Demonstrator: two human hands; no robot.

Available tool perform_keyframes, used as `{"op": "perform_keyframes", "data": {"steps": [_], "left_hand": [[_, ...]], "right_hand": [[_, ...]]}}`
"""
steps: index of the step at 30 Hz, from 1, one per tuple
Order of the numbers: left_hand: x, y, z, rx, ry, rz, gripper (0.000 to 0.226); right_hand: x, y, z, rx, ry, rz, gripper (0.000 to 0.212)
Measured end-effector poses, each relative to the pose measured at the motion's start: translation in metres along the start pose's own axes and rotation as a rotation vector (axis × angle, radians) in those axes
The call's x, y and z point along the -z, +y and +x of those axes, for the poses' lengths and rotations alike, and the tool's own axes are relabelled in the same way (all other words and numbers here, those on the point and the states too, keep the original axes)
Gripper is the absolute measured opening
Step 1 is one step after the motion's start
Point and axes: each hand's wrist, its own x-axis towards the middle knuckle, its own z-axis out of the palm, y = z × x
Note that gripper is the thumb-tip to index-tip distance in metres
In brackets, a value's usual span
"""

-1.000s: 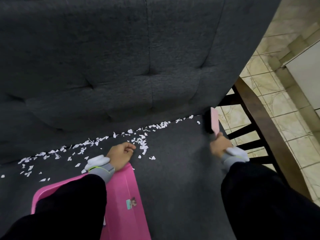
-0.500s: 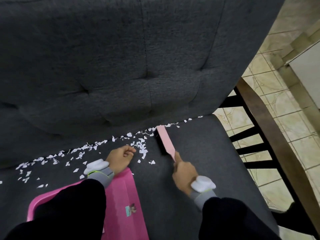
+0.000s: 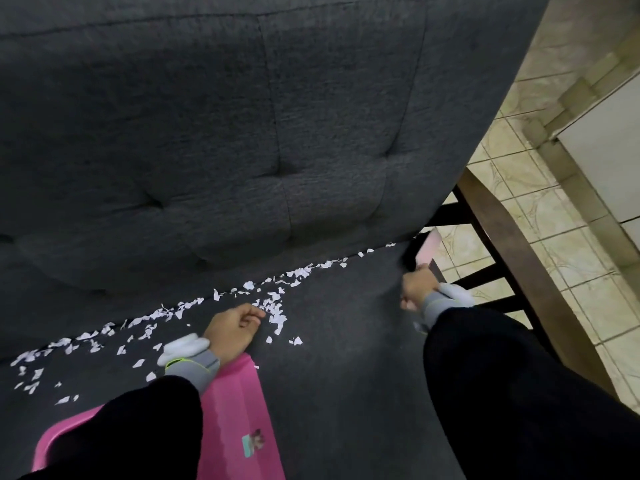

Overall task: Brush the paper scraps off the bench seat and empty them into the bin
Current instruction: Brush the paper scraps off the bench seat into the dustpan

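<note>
Dark grey fabric bench seat [image 3: 346, 358] w/ tufted backrest fills our view; beige tiled floor [image 3: 554, 209] and dark wooden frame [image 3: 512, 258] are at the right side. White torn paper scraps [image 3: 273, 306] lie in a long band along the crease between seat and backrest, from far left up to near the right end, w/ some loose ones spread toward us.

We judge the sweeping step is in hand: nothing is yet on the pink plastic dustpan [image 3: 239, 420], and no bin is in view.

Our right hand [image 3: 417, 289] is closed around the handle of the small pink hand brush [image 3: 427, 249], which stands at the right end of the crease, just beside the last scraps. Our left hand [image 3: 232, 327] rests curled on the seat at the pan's front edge; it is probably holding the pan, but the fingers [image 3: 254, 311] are folded, so we cannot tell for sure. The nearest scraps lie just beside these fingers, approx. touching.

Next move calls for a stroke leftward along the crease, bristles low, to push scraps toward the pan.
</note>
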Motion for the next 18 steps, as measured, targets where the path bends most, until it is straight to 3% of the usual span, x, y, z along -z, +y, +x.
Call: {"op": "perform_keyframes", "data": {"steps": [3, 6, 10, 14, 18], "left_hand": [[0.004, 0.0, 0.003, -0.007, 0.007, -0.019, 0.025], [0.008, -0.002, 0.004, 0.001, 0.012, -0.026, 0.033], [0.013, -0.002, 0.002, -0.008, 0.009, -0.027, 0.03], [0.015, -0.008, -0.004, -0.005, 0.025, -0.033, 0.024], [0.019, -0.018, -0.011, 0.014, -0.001, -0.032, 0.024]], "right_hand": [[-0.032, -0.015, -0.008, 0.014, -0.078, -0.028, 0.048], [-0.075, -0.021, -0.041, 0.049, -0.066, -0.226, 0.058], [-0.113, 0.001, -0.091, 0.191, -0.143, -0.334, 0.06], [-0.107, 0.018, -0.105, 0.302, -0.225, -0.265, 0.055], [-0.078, 0.03, -0.1, 0.363, -0.157, -0.272, 0.051]]}}
